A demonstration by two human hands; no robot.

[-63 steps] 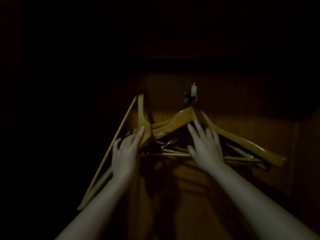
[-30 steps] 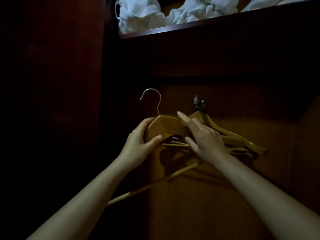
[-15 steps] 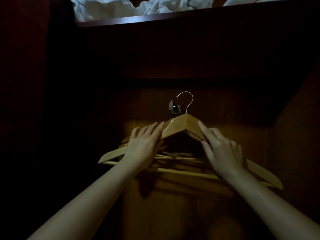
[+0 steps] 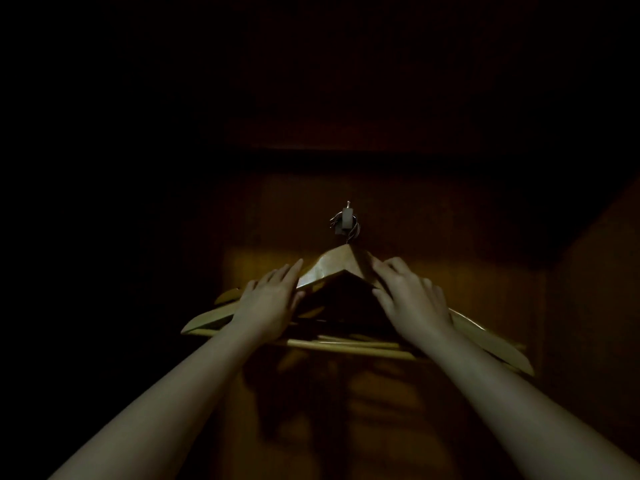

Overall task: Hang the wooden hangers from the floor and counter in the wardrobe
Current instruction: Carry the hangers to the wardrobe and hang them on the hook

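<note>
Several wooden hangers (image 4: pixel 337 268) hang stacked on a small metal hook (image 4: pixel 346 220) on the wardrobe's back panel. The front hanger's wire hook sits over that metal hook. My left hand (image 4: pixel 268 303) lies with straight fingers on the front hanger's left shoulder. On the right shoulder, my right hand (image 4: pixel 412 299) has its fingers bent over the top edge and its thumb at the lower edge. The hangers' lower bars (image 4: pixel 349 346) show between my wrists, and their ends stick out past both hands.
The brown wardrobe back panel (image 4: pixel 433 393) is lit around the hangers. The right side wall (image 4: pixel 595 306) stands close. Above and to the left everything is too dark to make out.
The front hanger's hook, free beside the metal hook half a second ago, now sits over it. The view has tilted down, so the shelf with white cloth is out of sight.
</note>
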